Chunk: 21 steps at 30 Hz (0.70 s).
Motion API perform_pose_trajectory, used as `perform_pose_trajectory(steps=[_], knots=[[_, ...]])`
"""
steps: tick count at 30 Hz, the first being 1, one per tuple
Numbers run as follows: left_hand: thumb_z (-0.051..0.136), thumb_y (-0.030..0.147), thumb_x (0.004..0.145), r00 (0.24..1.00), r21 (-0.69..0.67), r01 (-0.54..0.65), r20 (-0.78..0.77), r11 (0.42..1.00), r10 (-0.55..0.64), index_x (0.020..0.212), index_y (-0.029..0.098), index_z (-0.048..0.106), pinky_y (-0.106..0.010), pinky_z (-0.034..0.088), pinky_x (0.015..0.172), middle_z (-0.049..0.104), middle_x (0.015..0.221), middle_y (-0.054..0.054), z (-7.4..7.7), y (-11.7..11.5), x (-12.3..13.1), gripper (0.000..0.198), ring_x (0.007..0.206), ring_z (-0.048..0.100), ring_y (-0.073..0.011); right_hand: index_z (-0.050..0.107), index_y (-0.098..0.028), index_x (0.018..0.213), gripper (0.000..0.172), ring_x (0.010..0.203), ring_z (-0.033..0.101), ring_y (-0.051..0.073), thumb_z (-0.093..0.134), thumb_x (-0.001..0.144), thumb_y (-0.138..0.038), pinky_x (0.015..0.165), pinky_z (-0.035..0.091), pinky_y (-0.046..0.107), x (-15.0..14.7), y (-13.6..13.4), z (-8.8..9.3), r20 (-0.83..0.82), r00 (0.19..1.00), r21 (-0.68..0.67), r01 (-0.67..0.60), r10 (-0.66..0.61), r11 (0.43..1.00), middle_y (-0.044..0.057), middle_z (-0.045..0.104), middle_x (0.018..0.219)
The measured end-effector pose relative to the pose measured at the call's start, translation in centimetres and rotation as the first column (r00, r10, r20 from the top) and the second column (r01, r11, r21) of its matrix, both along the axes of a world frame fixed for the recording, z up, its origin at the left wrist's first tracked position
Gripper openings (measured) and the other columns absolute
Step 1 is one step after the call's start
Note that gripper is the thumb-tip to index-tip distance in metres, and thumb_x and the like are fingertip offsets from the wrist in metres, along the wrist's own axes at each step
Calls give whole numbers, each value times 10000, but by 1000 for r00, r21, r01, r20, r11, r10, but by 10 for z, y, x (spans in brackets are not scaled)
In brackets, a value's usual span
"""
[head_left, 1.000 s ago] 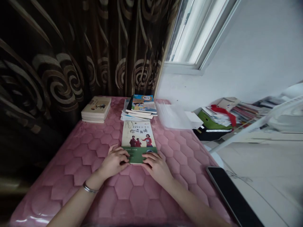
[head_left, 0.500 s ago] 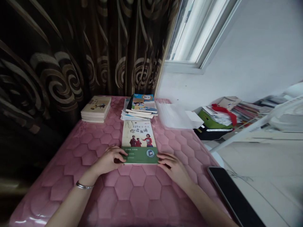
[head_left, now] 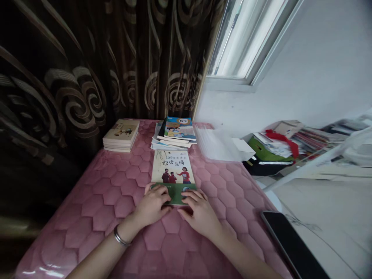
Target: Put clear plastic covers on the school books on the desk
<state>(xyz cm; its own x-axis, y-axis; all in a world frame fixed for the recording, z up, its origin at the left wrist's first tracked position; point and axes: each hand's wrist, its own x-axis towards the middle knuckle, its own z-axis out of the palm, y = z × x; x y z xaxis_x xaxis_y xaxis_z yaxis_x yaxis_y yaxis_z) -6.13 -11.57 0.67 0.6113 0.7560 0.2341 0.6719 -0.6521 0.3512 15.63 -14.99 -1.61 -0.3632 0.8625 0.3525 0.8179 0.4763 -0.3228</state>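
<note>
L hand point(head_left: 154, 203) & R hand point(head_left: 200, 212) part-open, resting on near corners (L/R resp.) of bk point(head_left: 171, 170); bk stack point(head_left: 121, 133) far L.

My feed is dim and cool-toned. Daylight enters at the window point(head_left: 244, 42), beyond the fingers point(head_left: 192, 200) and to their right, its panes washed out to white. Well left of them, the curtain point(head_left: 78, 89) sinks into near-black shadow. Nearer me than they are, far left, glare streaks the pink cover point(head_left: 171, 248). Just past the fingertips I can read large print on the book point(head_left: 174, 167); smaller lines go soft. Far right, papers point(head_left: 314, 137) look smeared and stretched.
</note>
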Motion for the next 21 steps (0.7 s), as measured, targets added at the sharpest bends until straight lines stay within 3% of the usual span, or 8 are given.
perform_pose_trajectory(steps=[4, 8, 13, 21], knots=[[694, 203, 789, 1000, 37, -20, 21, 999, 19, 818, 223, 685, -417, 315, 958, 653, 934, -19, -6, -1, 5, 36, 961, 590, -202, 654, -200, 866, 131, 1023, 599, 241, 723, 800, -289, 877, 469, 410, -32, 11, -3, 7, 999, 14, -45, 45, 999, 72, 689, 1055], [669, 158, 798, 998, 21, 11, 60, 1000, -13, 805, 231, 689, -401, 296, 958, 658, 921, -8, -8, 2, -5, 75, 933, 592, -183, 639, -211, 786, 103, 991, 608, 201, 728, 806, -258, 857, 458, 365, -37, 17, -6, 13, 998, 72, -62, 62, 995, 35, 705, 1002], [675, 139, 780, 993, -67, 72, 102, 995, -65, 817, 244, 717, -364, 318, 908, 656, 936, -5, -5, 11, -25, 119, 944, 590, -176, 652, -218, 798, 59, 1039, 617, 194, 694, 838, -226, 893, 418, 365, -12, 14, -7, -38, 997, 86, -57, 61, 995, 21, 723, 1036], [744, 124, 700, 995, -257, 16, 103, 966, 11, 821, 285, 754, -380, 338, 935, 634, 1032, -9, -2, 23, -53, 202, 1041, 546, -214, 713, -275, 865, 150, 1110, 612, 221, 570, 910, -262, 904, 416, 416, 57, 8, -13, -24, 1000, -8, 6, -6, 1000, 8, 716, 1128]])
